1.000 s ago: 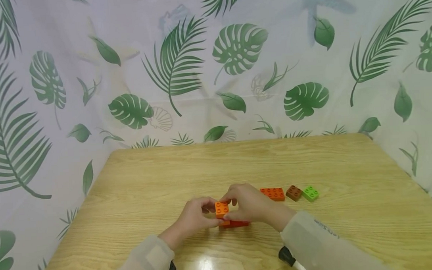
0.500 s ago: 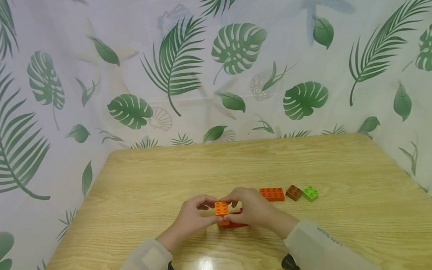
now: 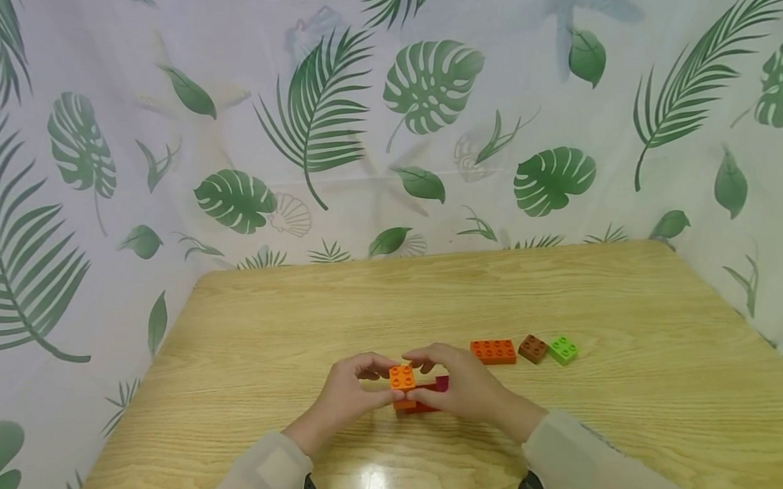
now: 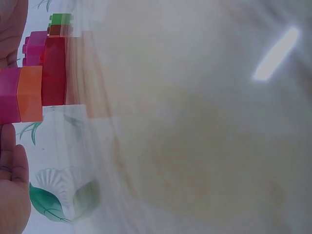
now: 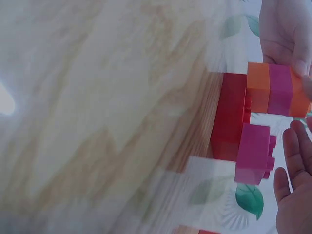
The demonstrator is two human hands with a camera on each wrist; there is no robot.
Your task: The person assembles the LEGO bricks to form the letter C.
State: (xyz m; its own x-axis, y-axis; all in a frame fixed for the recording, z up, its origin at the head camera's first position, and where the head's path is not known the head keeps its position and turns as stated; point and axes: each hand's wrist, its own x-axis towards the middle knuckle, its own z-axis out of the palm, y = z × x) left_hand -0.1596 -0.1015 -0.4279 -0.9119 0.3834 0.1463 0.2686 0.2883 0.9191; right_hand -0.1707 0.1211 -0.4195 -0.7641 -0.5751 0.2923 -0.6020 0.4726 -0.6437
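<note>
A long red brick (image 3: 426, 401) lies on the table with an orange, magenta and orange stack on its left end. A separate magenta brick (image 5: 252, 151) sits at its right end. My left hand (image 3: 352, 387) pinches the top orange brick (image 3: 401, 376), its thumb at the front and its fingers behind. Close to the stack's right side is my right hand (image 3: 466, 383), thumb and fingers spread around the red brick's right part. In the right wrist view its fingers (image 5: 295, 156) look extended and apart from the bricks.
To the right, behind my right hand, lie a red-orange eight-stud brick (image 3: 493, 352), a brown brick (image 3: 532, 349) and a lime green brick (image 3: 563, 350). A leaf-patterned cloth (image 3: 362, 145) hangs beyond the wooden table (image 3: 290, 313).
My right hand has shifted slightly to the right, away from the stack, and the magenta brick now shows beside it. The left hand has stayed nearly still at the orange brick.
</note>
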